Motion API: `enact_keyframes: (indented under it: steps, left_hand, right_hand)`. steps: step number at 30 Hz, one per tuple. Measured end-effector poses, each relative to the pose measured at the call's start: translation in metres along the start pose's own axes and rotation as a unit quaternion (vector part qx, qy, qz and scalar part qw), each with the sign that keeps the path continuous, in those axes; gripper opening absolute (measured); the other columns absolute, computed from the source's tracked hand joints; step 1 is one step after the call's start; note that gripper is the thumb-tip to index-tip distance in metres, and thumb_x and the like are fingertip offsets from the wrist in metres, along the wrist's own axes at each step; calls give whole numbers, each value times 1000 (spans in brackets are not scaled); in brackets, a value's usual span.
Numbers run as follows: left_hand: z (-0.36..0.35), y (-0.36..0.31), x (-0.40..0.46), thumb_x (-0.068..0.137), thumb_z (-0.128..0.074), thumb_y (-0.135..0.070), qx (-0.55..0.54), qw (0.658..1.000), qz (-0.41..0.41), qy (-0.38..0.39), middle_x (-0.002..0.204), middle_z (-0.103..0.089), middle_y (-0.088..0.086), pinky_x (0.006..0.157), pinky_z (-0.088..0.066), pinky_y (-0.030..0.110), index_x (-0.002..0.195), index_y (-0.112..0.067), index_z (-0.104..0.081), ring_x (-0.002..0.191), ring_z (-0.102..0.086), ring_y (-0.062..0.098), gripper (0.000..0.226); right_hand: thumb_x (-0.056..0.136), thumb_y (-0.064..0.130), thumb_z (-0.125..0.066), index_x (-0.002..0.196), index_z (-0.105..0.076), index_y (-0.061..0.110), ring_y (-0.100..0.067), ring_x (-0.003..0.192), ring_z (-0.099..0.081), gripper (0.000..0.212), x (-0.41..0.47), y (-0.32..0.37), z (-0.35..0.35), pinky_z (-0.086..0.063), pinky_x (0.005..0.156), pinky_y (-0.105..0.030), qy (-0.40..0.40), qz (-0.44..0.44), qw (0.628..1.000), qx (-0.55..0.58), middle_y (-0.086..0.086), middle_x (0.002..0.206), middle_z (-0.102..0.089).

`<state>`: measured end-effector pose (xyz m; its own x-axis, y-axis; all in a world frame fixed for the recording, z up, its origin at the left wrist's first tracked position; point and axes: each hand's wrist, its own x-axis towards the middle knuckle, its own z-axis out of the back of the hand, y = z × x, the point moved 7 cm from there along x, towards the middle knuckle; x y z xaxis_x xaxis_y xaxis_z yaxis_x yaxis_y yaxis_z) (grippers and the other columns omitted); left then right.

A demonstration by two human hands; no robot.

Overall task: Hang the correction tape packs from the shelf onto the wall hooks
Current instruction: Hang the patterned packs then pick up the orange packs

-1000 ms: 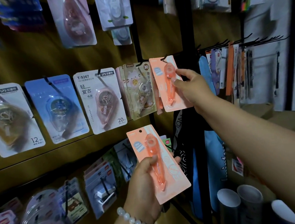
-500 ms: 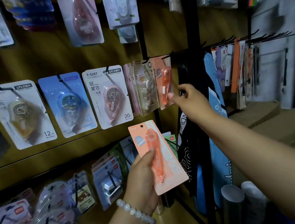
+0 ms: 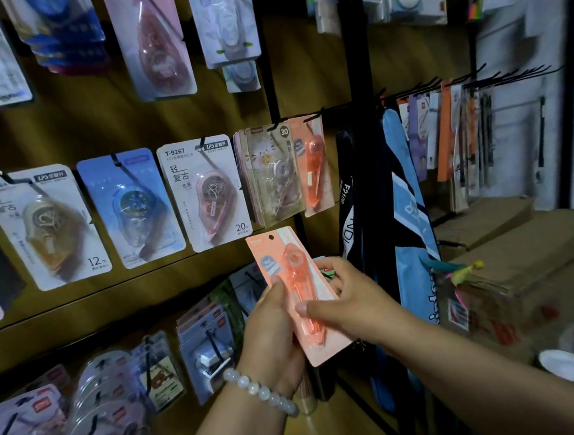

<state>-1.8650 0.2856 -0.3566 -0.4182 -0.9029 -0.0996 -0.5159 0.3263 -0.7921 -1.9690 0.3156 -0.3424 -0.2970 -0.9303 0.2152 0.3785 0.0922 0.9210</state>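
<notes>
The wooden display wall [image 3: 174,109] fills the left side, and its top and left parts are cut off by the picture edge; the packs there are blurred and their print cannot be read. Black metal hooks stick out of it in rows. In the middle row hang flat cards with clear plastic blisters: a white pack marked T-9267 [image 3: 204,193], a blue pack [image 3: 130,205], and at the right end of this row a hanging orange pack [image 3: 314,167], half hidden behind a transparent pack [image 3: 275,173] with a cartoon face. The lower row of packs [image 3: 113,385] is dark and soft in focus. Right of the black post, blue bags [image 3: 413,228] hang, and brown cardboard boxes [image 3: 523,267] stand behind; the far hooks there hold thin items that are too small to tell.

The held orange pack [image 3: 295,295] is a long salmon card with a round hole at the top and a glossy orange dispenser under the blister. It is below the right end of the middle row, tilted, away from any hook. The left hand [image 3: 274,335], with a bead bracelet [image 3: 261,392] on the wrist, grips its lower left edge, thumb on the front. The right hand [image 3: 350,301] holds the right edge, thumb on the blister, fingers curled behind the card and mostly hidden.
</notes>
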Motion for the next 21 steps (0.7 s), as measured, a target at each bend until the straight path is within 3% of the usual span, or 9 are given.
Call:
enact_keyframes:
  steps: [4, 9, 11, 13, 15, 21]
  left_hand:
    - [-2, -3, 2, 102, -40, -38, 66, 997, -28, 12, 79, -76, 8, 53, -56, 31, 107, -11, -68, 63, -72, 17, 40]
    - [7, -9, 7, 103, -38, -34, 116, 991, -61, -8, 69, -52, 1, 54, -40, 25, 114, -9, -66, 59, -46, 11, 39]
    - [9, -11, 8, 103, -40, -29, 123, 990, -71, -10, 67, -51, 1, 54, -36, 25, 111, -7, -66, 58, -44, 12, 36]
    - [12, -12, 9, 103, -41, -25, 141, 986, -87, -10, 63, -53, 0, 49, -37, 24, 107, -5, -67, 53, -46, 10, 33]
    - [14, -12, 12, 103, -41, -22, 162, 982, -99, -13, 61, -54, 0, 45, -38, 22, 103, -6, -67, 51, -47, 10, 31]
    - [21, -12, 19, 102, -41, -17, 206, 971, -121, -15, 66, -53, 3, 53, -37, 28, 99, -7, -67, 56, -47, 14, 29]
  right_hand:
    - [75, 20, -76, 126, -42, 32, -7, 88, -64, 63, 3, 7, 17, -52, 70, -24, -43, 24, 999, 0, 11, 100, -62]
    - [78, 14, -74, 131, -44, 27, -7, 77, -62, 63, 19, 25, 62, -47, 60, -23, -147, 63, 986, 44, 11, 86, -59]
    - [79, 16, -74, 132, -44, 28, -10, 85, -63, 62, 25, 41, 82, -50, 65, -25, -183, 87, 978, 51, 7, 98, -61]
    - [79, 19, -73, 131, -45, 30, -18, 101, -63, 60, 32, 58, 98, -55, 83, -37, -213, 116, 969, 52, 0, 117, -61]
    - [78, 21, -74, 132, -45, 30, -19, 107, -61, 61, 40, 73, 111, -54, 91, -44, -236, 136, 961, 51, 1, 123, -59]
    - [81, 23, -72, 134, -46, 26, -13, 103, -62, 60, 64, 90, 123, -56, 86, -38, -244, 142, 959, 42, 5, 121, -60]
